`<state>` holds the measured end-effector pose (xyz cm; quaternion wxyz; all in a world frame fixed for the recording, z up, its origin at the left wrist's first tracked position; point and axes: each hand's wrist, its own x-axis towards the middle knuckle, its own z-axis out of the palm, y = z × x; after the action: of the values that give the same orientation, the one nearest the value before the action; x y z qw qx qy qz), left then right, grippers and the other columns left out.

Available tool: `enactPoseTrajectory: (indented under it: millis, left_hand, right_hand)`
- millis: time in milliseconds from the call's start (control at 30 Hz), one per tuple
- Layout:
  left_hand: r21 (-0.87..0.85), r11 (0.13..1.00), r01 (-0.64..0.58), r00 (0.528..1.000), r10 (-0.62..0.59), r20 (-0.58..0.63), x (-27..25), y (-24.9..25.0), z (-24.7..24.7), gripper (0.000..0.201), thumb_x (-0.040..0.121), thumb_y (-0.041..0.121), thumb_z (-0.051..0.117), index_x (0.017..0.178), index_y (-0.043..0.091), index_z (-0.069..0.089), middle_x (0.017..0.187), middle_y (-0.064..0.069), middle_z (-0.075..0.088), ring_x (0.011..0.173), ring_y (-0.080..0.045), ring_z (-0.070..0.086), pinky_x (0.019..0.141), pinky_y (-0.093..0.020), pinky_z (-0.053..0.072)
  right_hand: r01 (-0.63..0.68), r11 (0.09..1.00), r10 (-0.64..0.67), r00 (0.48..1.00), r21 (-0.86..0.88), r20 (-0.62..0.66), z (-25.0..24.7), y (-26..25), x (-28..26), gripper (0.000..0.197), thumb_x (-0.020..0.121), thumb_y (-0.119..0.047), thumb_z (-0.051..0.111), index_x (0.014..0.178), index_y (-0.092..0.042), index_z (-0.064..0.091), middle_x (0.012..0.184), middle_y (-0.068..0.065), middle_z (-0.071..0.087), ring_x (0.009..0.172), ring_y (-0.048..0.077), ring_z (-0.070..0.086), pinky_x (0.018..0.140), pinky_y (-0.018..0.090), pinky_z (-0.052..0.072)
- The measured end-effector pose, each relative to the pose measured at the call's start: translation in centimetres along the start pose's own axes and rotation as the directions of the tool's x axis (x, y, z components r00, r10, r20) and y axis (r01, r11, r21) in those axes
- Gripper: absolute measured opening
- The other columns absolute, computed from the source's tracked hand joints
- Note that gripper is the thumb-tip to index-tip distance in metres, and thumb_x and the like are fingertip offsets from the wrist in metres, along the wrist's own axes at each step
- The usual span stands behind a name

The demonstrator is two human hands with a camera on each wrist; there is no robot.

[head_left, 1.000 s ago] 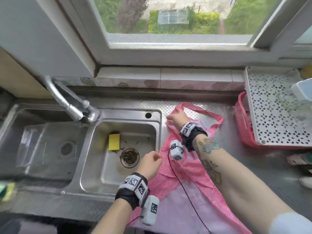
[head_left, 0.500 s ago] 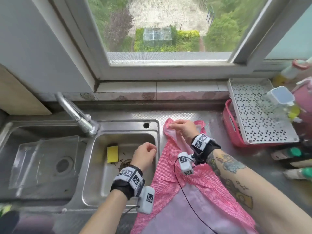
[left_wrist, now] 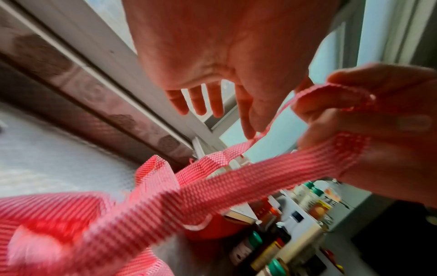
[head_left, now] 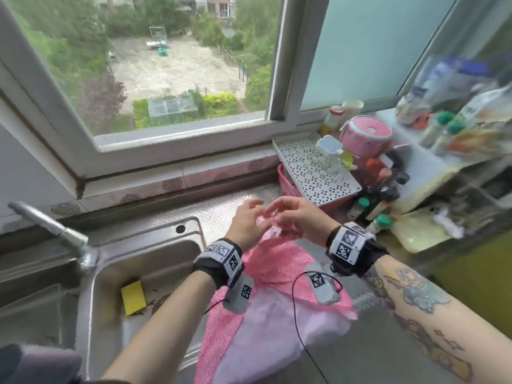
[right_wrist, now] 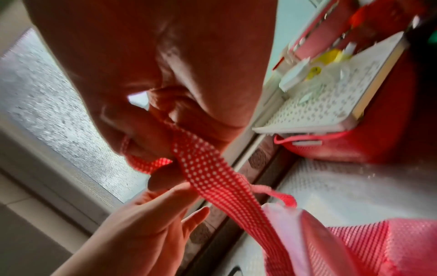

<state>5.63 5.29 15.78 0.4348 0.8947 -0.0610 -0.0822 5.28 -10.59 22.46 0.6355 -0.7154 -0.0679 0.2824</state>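
Currently | step: strap (left_wrist: 212, 196) is lifted off apron (head_left: 277, 270), which is laid on counter (head_left: 219, 209) beside sink (head_left: 155, 231) | strap is pinched in fingers of right hand (head_left: 302, 217); fingers of left hand (head_left: 246, 225) are released | next: second grip likely needed.

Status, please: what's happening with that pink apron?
Right hand grips apron strap. Left hand open beside it. Apron on counter beside sink. Nothing blocking.
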Motion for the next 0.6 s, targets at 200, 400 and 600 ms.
enactPoseTrajectory:
  millis: [200, 400, 600]
  left_hand:
    - [-0.223, 0.970, -0.094, 0.947, 0.156, 0.279, -2.9, 9.2, 5.9, 0.069, 0.069, 0.039, 0.078, 0.127, 0.024, 0.043, 0.119, 0.002, 0.061, 0.104, -0.014, 0.063, 0.091, -0.034, 0.053]
    - [-0.290, 0.941, -0.172, 0.875, 0.281, 0.395, -7.1, 20.6, 14.5, 0.041, 0.100, 0.036, 0.036, 0.089, 0.011, 0.066, 0.060, 0.002, 0.064, 0.050, -0.004, 0.059, 0.065, -0.023, 0.052]
    - [-0.109, 0.911, -0.397, 0.823, 0.406, 0.398, -9.6, 31.0, 24.3, 0.023, 0.084, 0.030, 0.065, 0.068, 0.013, 0.065, 0.057, 0.008, 0.050, 0.053, -0.012, 0.048, 0.058, -0.031, 0.043]
  right_hand:
    - [0.092, 0.994, -0.099, 0.984, -0.057, -0.148, -5.8, -0.6, -11.8, 0.031, 0.082, 0.019, 0.052, 0.096, -0.004, 0.068, 0.089, 0.008, 0.068, 0.067, 0.006, 0.066, 0.060, 0.015, 0.052]
    - [0.185, 0.983, -0.159, 0.826, -0.005, -0.540, -13.8, 2.0, -26.7, 0.012, 0.089, 0.000, 0.058, 0.093, -0.005, 0.069, 0.073, 0.007, 0.066, 0.047, 0.008, 0.050, 0.037, 0.016, 0.039]
    - [0.237, 0.972, -0.146, 0.571, -0.008, -0.808, -23.9, 6.9, -43.0, 0.007, 0.085, -0.006, 0.064, 0.084, -0.009, 0.071, 0.075, 0.014, 0.070, 0.057, 0.024, 0.042, 0.029, 0.018, 0.023]
